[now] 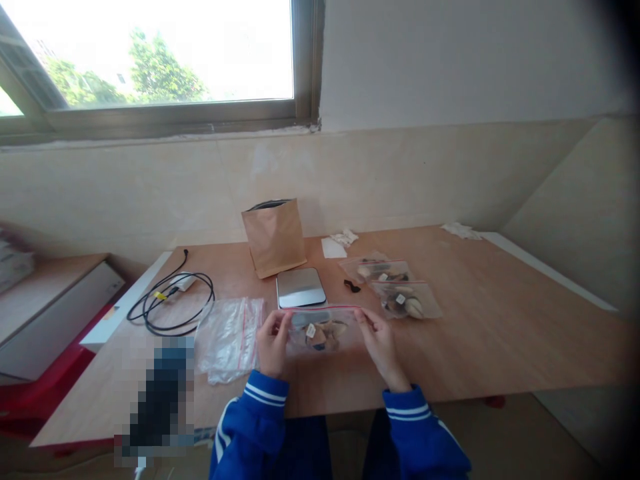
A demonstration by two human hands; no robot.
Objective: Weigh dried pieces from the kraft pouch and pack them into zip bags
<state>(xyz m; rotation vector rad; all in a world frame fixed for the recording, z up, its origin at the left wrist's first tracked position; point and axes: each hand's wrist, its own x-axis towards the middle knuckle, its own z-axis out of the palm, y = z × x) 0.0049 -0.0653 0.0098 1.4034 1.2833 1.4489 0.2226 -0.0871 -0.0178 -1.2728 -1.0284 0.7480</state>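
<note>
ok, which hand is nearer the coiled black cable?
Left. The left hand is right of the cable, flat clear bags between them; the right hand is farther right, at the held zip bag's other end.

Person's L sleeve (pixel 257 423) & R sleeve (pixel 425 437) are bright blue, long & roomy, each ending in a blue cuff (pixel 265 385) w/ two thin white stripes round it. More white striping (pixel 226 410) on outer forearms, partly visible. V. dark trousers (pixel 307 450). L hand (pixel 274 343) & R hand (pixel 379 343) bare
</note>
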